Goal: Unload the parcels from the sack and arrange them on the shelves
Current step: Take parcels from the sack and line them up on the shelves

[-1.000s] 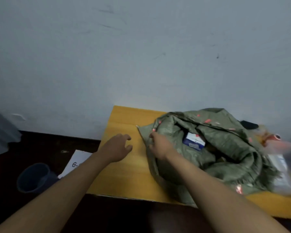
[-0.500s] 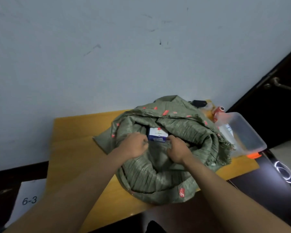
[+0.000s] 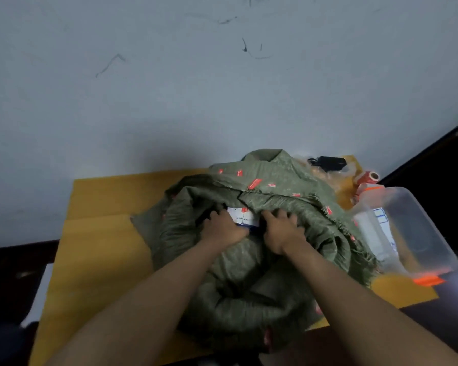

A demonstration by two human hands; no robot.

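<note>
Head view, crumpled woven green sack (image 3: 249,273), both hands (image 3: 224,228) on boxy white parcel (image 3: 242,216)

The sack (image 3: 249,273) sits on the table (image 3: 98,247) against the wall (image 3: 169,88). A parcel (image 3: 242,216) lies in its mouth, between both hands. Right of the sack stands a plastic tub (image 3: 413,233).

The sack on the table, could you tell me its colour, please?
Olive green sack with small red marks, in the head view.
</note>
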